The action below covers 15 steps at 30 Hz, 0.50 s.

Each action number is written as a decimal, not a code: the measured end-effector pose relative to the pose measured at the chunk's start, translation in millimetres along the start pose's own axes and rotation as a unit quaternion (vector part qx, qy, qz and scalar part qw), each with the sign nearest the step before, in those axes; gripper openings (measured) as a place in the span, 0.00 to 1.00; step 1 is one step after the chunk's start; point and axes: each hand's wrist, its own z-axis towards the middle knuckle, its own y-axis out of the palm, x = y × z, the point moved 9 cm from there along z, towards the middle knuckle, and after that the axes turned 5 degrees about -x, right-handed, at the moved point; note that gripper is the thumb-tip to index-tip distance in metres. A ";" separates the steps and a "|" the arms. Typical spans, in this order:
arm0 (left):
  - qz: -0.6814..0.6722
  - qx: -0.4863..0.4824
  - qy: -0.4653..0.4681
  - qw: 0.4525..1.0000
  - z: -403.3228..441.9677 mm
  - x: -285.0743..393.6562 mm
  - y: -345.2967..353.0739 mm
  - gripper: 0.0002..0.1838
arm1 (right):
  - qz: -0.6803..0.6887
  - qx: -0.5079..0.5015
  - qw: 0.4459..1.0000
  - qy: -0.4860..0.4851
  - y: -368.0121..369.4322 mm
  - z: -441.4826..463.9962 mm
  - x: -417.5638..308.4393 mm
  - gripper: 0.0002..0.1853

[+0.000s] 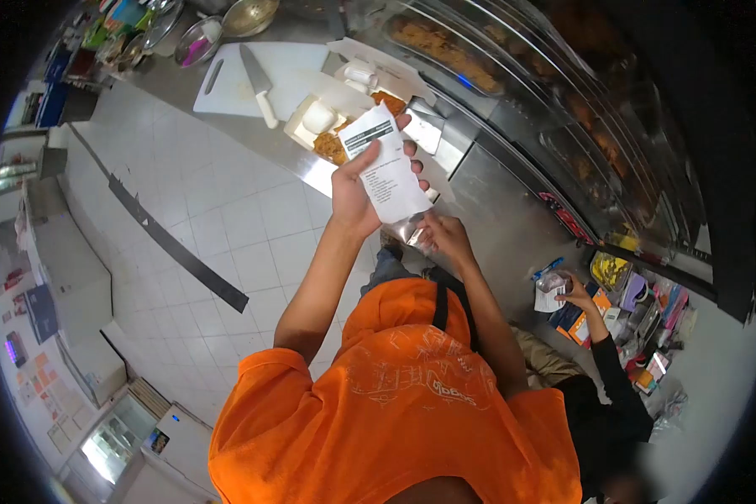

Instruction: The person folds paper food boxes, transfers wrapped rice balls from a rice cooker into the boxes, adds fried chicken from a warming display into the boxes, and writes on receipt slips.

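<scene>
My left hand (357, 195) is closed around a printed paper receipt (388, 172), with its fingers curled over the right edge and the thumb on the front. Just below the receipt, my right hand (447, 239) pinches a shiny, clear-looking packet (413, 233); its contents cannot be made out. Behind the receipt an open cardboard box (382, 76) stands on the steel counter. Brown fried food (330, 148) and a white lidded tub (318, 118) are inside it. The receipt hides part of the box.
A knife (255, 76) lies on a white cutting board (298, 71) to the left. Metal bowls (249, 15) stand beyond it. A glass display case (512, 76) with food trays runs along the right. At lower right, a co-worker's hand (576, 291) holds a container with paper.
</scene>
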 end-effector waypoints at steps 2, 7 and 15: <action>-0.009 -0.013 0.005 1.000 -2.8 10.2 8.1 0.31 | -0.068 0.031 0.997 0.005 10.5 36.4 53.6 0.13; -0.019 -0.033 0.021 0.999 -13.4 31.7 12.7 0.33 | 0.011 0.122 0.991 0.057 -0.9 81.3 142.3 0.15; -0.008 0.016 0.062 0.998 -32.8 65.0 -11.4 0.31 | -0.268 0.215 0.928 0.144 -180.3 -50.0 227.9 0.17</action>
